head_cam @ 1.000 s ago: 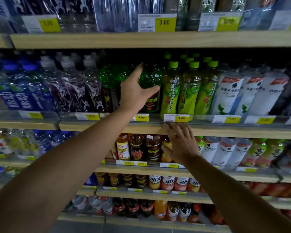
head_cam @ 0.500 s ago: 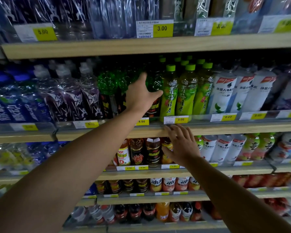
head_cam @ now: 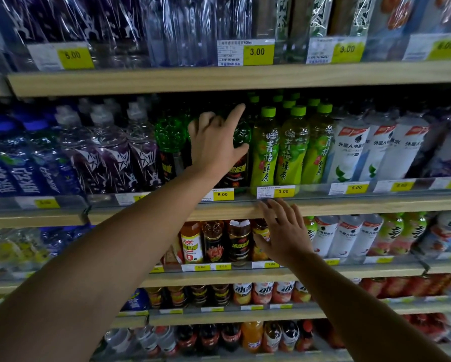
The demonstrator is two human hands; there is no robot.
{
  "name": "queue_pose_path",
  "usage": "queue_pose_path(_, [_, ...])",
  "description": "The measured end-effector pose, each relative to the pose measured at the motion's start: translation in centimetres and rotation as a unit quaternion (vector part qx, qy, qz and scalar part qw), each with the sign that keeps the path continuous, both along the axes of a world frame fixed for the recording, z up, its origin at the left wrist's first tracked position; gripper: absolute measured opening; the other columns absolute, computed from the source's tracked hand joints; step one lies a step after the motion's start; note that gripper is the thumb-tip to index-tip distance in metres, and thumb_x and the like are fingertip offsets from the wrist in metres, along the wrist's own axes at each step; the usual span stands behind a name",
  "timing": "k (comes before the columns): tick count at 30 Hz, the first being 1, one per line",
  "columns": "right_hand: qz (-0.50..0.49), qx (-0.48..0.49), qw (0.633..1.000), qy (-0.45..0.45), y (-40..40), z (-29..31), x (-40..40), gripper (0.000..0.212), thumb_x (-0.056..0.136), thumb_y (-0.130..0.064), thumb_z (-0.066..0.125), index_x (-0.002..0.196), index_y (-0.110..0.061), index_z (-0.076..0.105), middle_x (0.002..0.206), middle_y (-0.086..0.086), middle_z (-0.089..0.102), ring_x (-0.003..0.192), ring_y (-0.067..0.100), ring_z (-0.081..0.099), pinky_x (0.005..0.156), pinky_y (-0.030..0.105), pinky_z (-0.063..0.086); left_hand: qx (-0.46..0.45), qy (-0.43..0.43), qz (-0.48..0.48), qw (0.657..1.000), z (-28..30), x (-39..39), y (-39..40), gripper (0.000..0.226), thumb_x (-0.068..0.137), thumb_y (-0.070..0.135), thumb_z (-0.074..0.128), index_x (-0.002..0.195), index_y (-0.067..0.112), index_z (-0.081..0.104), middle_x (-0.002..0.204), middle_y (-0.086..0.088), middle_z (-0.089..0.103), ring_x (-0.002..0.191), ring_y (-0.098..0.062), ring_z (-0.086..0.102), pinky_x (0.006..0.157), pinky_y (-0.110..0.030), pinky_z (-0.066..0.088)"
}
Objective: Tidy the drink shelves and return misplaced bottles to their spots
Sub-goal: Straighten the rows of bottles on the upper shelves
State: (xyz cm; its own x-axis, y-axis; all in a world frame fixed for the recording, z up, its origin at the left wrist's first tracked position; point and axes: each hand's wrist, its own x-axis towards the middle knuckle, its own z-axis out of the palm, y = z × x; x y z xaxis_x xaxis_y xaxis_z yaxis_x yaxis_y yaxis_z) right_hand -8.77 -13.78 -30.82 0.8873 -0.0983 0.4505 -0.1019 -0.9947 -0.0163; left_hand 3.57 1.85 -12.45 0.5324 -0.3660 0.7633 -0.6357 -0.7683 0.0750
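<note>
The dark green dimpled plastic bottle (head_cam: 241, 142), at twelve o'clock on the second wooden shelf (head_cam: 349, 207), is cupped by the left hand (head_cam: 214, 145), fingers spread, and could topple neighbouring yellow-green tea bottles (head_cam: 266, 152); right hand (head_cam: 284, 231) splayed below.

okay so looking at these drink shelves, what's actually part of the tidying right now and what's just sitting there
In play:
left hand on the dark green bottle
right hand at the shelf edge

Just there:
green tea bottles
white bottles
purple-label bottles
price tags
</note>
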Motion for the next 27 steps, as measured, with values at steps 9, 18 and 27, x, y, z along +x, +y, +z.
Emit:
queue_pose_path(9, [0.0, 0.004, 1.0, 0.002, -0.2, -0.3, 0.0, 0.083, 0.086, -0.063, 0.045, 0.156, -0.024, 0.023, 0.156, 0.006, 0.034, 0.149, 0.028, 0.021, 0.121, 0.052, 0.017, -0.07, -0.001, -0.03, 0.997, 1.1, 0.5, -1.2, 0.08, 0.063, 0.045, 0.083, 0.136, 0.025, 0.057, 0.088, -0.005, 0.071, 0.11, -0.03, 0.052, 0.096, -0.047, 0.033])
queue_pose_path(18, [-0.011, 0.011, 1.0, 0.008, 0.1, -0.5, 0.2, 0.084, 0.086, -0.061, 0.046, 0.157, -0.024, 0.019, 0.159, 0.005, 0.029, 0.15, 0.027, 0.016, 0.122, 0.051, 0.012, -0.003, 0.018, 0.02, 1.0, 1.1, 1.3, -1.1, 0.075, 0.081, 0.062, 0.063, 0.145, 0.029, 0.044, 0.099, -0.004, 0.07, 0.116, -0.029, 0.045, 0.098, -0.046, 0.029])
queue_pose_path(27, [-0.015, 0.011, 1.0, 0.016, 0.3, -0.3, 0.1, 0.087, 0.085, -0.06, 0.051, 0.158, -0.025, 0.017, 0.16, 0.005, 0.026, 0.151, 0.027, 0.013, 0.123, 0.051, 0.008, 0.073, 0.0, 0.043, 0.996, 0.3, 1.3, -0.6, 0.087, 0.085, 0.054, 0.065, 0.156, 0.028, 0.021, 0.109, -0.004, 0.068, 0.125, -0.031, 0.042, 0.103, -0.052, 0.029])
